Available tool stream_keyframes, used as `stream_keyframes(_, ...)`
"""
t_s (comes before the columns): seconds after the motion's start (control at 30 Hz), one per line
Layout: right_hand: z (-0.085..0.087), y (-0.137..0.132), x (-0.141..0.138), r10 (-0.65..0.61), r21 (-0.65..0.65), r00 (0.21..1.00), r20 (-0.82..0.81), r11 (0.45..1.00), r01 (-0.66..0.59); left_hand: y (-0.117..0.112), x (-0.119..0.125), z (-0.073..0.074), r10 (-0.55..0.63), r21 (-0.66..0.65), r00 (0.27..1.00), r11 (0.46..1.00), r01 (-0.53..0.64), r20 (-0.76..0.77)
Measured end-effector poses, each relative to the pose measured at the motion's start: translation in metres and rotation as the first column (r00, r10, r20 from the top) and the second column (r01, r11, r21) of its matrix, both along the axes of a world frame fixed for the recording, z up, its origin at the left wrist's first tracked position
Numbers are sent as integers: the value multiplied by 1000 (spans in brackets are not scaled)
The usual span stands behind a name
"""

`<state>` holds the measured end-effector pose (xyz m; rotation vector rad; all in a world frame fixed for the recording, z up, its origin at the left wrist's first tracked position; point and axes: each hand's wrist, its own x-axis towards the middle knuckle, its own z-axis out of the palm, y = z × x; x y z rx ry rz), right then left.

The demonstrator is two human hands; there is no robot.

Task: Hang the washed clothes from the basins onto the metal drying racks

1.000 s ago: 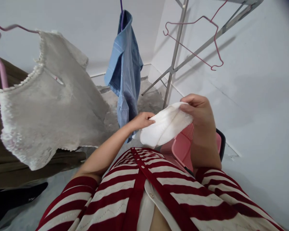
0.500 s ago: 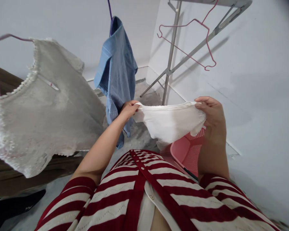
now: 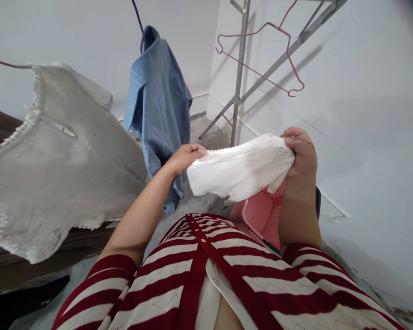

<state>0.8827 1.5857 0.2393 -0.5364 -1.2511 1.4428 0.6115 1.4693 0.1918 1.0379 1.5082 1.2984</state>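
Note:
A pair of white underpants (image 3: 241,169) with lacy edging hangs stretched between my two hands in front of my chest. My left hand (image 3: 187,158) pinches one end of its waistband between thumb and fingers. At the other end, my right hand (image 3: 300,149) grips the lacy side and is held a little higher. The lower edge of the cloth droops over a pink basket (image 3: 261,213), hiding part of it. Just behind my left hand hangs a blue denim garment (image 3: 161,101), on a purple hanger (image 3: 137,20).
A white lace-trimmed top (image 3: 65,169) hangs from a pink hanger (image 3: 8,63) at the left. A bare pink hanger (image 3: 256,68) hangs from a metal drying rack (image 3: 240,68) against the white wall. Black cloth (image 3: 24,298) lies at the lower left.
The underpants have tilted, with the right end rising and the front face turning. My right hand has moved slightly up. The view has shifted a little, so the hung clothes sit further left.

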Motion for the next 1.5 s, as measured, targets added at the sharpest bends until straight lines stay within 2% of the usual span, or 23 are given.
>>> stream_keyframes(0.07, -7, -5, 6, 81, 96, 997, 9, 992, -81, 0, -1, 7, 3, 75, 968, 997, 16, -250)
stream_keyframes(0.13, -14, -12, 7, 221, 185, 966, 133, 952, -243, 1, 4, 18, 27, 199, 898, 978, 67, -438)
stream_keyframes(0.2, -19, -17, 0, 302, 256, 895, 328, 884, -392, 2, 16, 34, -59, 261, 842, 937, 231, -536)
stream_keyframes(0.27, -24, -18, -17, 293, 341, 828, 479, 807, -483, 5, 32, 51, -226, 244, 773, 864, 440, -593)
stream_keyframes(0.33, -30, -17, -38, 282, 405, 763, 581, 714, -571, 8, 47, 64, -361, 204, 673, 768, 608, -645)
stream_keyframes(0.37, -33, -16, -47, 273, 415, 741, 613, 687, -597, 9, 52, 68, -391, 195, 637, 732, 653, -664)
stream_keyframes(0.4, -36, -16, -56, 253, 416, 738, 626, 692, -590, 11, 55, 69, -383, 210, 629, 718, 663, -676)
stream_keyframes(0.43, -39, -17, -62, 219, 409, 755, 619, 731, -547, 11, 56, 68, -331, 252, 655, 733, 631, -679)
stream_keyframes(0.47, -41, -18, -67, 176, 391, 786, 593, 790, -472, 10, 55, 65, -227, 324, 711, 770, 549, -666)
stream_keyframes(0.53, -44, -21, -72, 92, 323, 849, 520, 899, -295, 3, 52, 51, 72, 488, 815, 830, 271, -575)
stream_keyframes(0.6, -45, -23, -75, 58, 248, 887, 458, 950, -190, -9, 51, 32, 301, 566, 834, 824, 17, -463)
stream_keyframes(0.67, -46, -26, -79, 49, 206, 911, 409, 968, -144, -22, 56, 11, 351, 539, 826, 840, -70, -440)
stream_keyframes(0.77, -47, -32, -87, 4, 196, 937, 349, 978, -77, -31, 70, -11, 307, 433, 776, 900, -49, -551)
stream_keyframes(0.87, -46, -40, -91, -83, 239, 940, 331, 971, 2, -26, 79, -15, 337, 413, 719, 908, -77, -608)
stream_keyframes(0.97, -45, -46, -88, -146, 297, 922, 358, 954, 36, -18, 76, -9, 335, 495, 765, 869, -24, -550)
stream_keyframes(1.1, -46, -47, -82, -206, 351, 901, 382, 934, 65, -11, 74, -7, 231, 515, 839, 854, 68, -493)
stream_keyframes(1.17, -47, -45, -79, -234, 408, 896, 378, 911, 65, -6, 75, -11, 205, 507, 869, 860, 60, -451)
stream_keyframes(1.27, -46, -46, -71, -338, 557, 851, 402, 828, 66, 2, 74, -14, 241, 493, 890, 870, -22, -386)
stream_keyframes(1.3, -45, -47, -66, -352, 599, 831, 431, 800, 29, 4, 71, -12, 280, 494, 877, 867, -58, -390)
stream_keyframes(1.37, -40, -50, -55, -279, 618, 804, 525, 775, -134, 7, 64, -5, 359, 533, 826, 842, -85, -435)
stream_keyframes(1.43, -34, -50, -44, -131, 579, 806, 577, 762, -291, 7, 55, 6, 350, 590, 782, 807, 29, -516)
stream_keyframes(1.5, -29, -46, -36, -44, 560, 843, 536, 766, -316, 6, 49, 16, 255, 604, 746, 760, 238, -615)
